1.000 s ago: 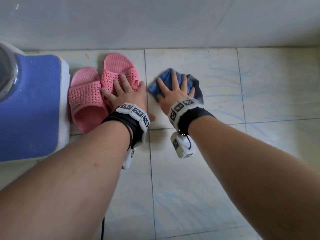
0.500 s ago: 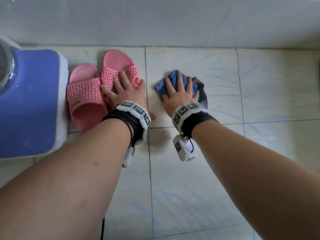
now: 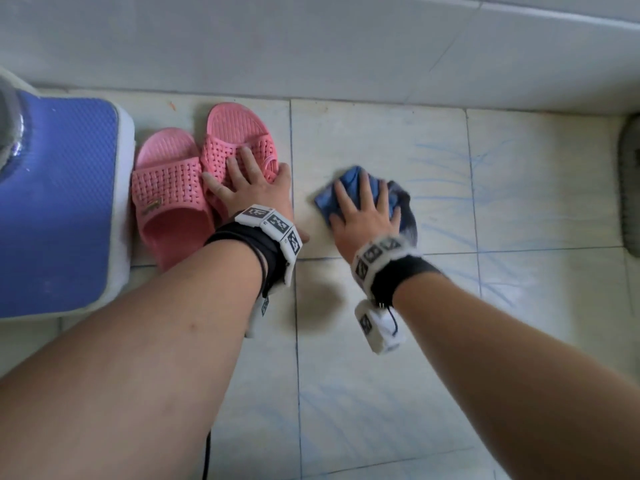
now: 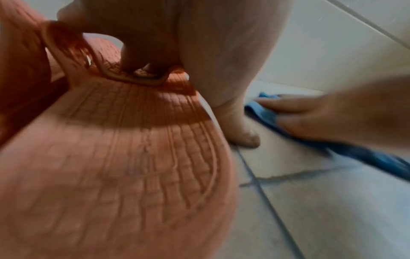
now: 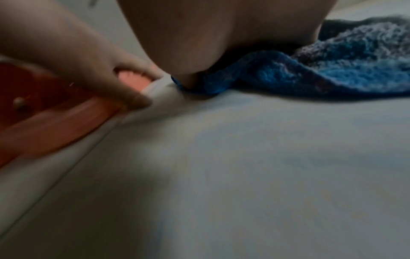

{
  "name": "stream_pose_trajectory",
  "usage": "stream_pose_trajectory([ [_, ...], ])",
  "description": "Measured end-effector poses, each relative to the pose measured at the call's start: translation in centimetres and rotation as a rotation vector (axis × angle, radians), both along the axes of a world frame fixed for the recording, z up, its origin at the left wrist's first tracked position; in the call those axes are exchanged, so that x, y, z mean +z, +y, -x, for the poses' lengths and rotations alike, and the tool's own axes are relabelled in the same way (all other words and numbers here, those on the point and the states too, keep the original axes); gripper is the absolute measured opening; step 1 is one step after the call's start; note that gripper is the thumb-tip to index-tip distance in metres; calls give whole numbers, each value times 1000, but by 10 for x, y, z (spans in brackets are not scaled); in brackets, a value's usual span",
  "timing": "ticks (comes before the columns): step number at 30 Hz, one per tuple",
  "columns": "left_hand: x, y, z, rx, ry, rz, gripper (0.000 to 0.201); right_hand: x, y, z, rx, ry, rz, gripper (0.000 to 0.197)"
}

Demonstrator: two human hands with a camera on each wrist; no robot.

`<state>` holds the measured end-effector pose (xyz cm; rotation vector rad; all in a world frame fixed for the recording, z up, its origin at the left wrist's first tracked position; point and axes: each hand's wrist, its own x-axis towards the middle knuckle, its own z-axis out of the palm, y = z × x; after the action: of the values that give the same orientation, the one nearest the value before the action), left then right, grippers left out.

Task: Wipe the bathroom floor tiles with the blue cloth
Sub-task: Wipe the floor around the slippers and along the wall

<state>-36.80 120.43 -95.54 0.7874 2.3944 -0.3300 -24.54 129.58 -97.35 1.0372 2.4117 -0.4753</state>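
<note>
Head view, cloth: the blue cloth [image 3: 360,192] lies bunched on the floor tiles [image 3: 519,209], on the tile just right of the pink slippers [image 3: 194,178].
Head view, right hand: the right hand [image 3: 363,216] lies flat on top of the cloth, fingers straight and a little spread, pressing it down rather than gripping it.
Head view, left hand: the left hand [image 3: 252,185] rests on the nearer slipper, fingers straight and slightly apart on its strap, thumb toward the tile seam.
Head view, surroundings: a blue scale [image 3: 59,202] stands to the left of the slippers; the wall [image 3: 311,46] runs along the far edge.
Head view, progress: faint blue streaks mark the tiles right of the cloth; whether they are wiping traces or the tile pattern I cannot tell. I judge the wiping is under way, with much floor left, including what the slippers cover.

Left wrist view, slipper: the pink sole fills the frame and looks tipped up on edge, the left hand's fingers on its strap.
Left wrist view, cloth: it lies flat under the right hand's straight fingers [image 4: 295,112].

Right wrist view, cloth: blurred and dim; the palm [image 5: 199,38] bears on the crumpled cloth against the tile.
Right wrist view, left hand: its thumb touches the floor beside the slipper.
</note>
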Motion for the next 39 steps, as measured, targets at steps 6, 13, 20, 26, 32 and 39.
stream_pose_trajectory([
  [6,1,1,0,19,12,-16,99,4,-32,-46,32,-79,61,58],
  [13,7,3,0,6,-23,60,128,0,-18,-49,146,-32,44,59],
  [20,6,2,1,-3,12,78,129,-3,10,-27,243,49,15,58],
  [26,6,0,-3,-3,56,72,126,-9,42,-5,292,84,-1,56],
  [32,2,-2,-3,2,87,58,117,-9,30,-16,312,107,5,57],
  [39,2,-11,-1,-25,99,-2,96,-20,-40,-84,531,200,-17,62],
])
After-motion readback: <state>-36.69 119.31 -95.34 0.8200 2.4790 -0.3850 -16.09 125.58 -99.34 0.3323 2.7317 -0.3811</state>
